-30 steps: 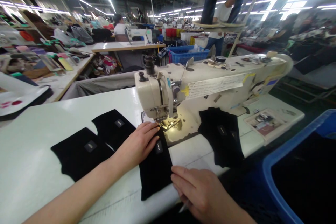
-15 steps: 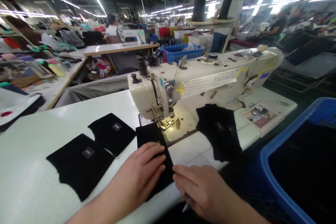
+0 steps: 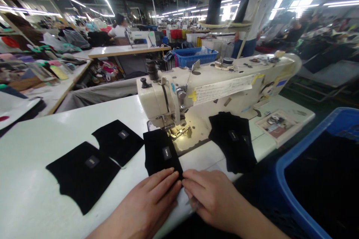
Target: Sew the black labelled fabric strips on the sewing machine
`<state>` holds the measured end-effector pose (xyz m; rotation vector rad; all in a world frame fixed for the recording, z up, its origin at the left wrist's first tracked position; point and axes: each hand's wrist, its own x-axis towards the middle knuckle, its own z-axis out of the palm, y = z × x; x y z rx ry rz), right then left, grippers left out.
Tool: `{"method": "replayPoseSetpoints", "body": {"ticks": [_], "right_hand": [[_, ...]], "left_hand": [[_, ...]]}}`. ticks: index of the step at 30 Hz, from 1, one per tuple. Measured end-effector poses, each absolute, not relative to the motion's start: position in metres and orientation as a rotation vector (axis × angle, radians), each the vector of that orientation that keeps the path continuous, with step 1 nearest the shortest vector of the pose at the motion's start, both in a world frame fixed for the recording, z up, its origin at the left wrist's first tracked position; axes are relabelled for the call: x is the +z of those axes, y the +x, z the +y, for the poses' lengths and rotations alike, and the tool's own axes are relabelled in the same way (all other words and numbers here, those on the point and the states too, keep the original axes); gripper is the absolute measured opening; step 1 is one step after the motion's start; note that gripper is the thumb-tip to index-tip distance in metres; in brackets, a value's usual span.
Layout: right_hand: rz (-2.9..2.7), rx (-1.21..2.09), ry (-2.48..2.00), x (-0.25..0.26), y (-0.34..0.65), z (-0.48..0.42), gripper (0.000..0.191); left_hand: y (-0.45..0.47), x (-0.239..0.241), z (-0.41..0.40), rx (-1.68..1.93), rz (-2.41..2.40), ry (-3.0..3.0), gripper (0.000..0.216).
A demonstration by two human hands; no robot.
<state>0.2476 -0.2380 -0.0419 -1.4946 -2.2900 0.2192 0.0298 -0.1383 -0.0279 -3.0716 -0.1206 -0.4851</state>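
Observation:
A black fabric piece with a small woven label lies in front of the sewing machine's lit presser foot. My left hand rests flat on its near end, fingers stretched out side by side. At the right edge of that piece, my right hand has thumb and fingers closed on the cloth; something greyish under its palm is too blurred to name. Two more labelled black pieces lie to the left, corners touching. A stack of black pieces sits right of the needle area.
The sewing machine spans the back of the white table. A blue basket holding dark cloth stands at the right, by the table edge. Thread cones stand above the machine. People and other worktables are farther back.
My left hand has slid back toward me along the fabric piece, uncovering its label. The right hand has moved slightly, its fingertips now close to the left ones.

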Motion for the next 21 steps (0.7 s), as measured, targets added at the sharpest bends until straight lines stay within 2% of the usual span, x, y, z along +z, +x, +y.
{"method": "replayPoseSetpoints", "body": {"ticks": [8,21], "right_hand": [[-2.295,0.197,-1.529,-0.038,0.248,-0.224,0.019],[-2.268,0.16,-1.561,-0.038,0.249,-0.2,0.017]], "left_hand": [[0.028,-0.039,-0.127,-0.566,-0.192,-3.104,0.037],[0.039,-0.026,-0.103,-0.59,-0.172,-3.013,0.03]]}}
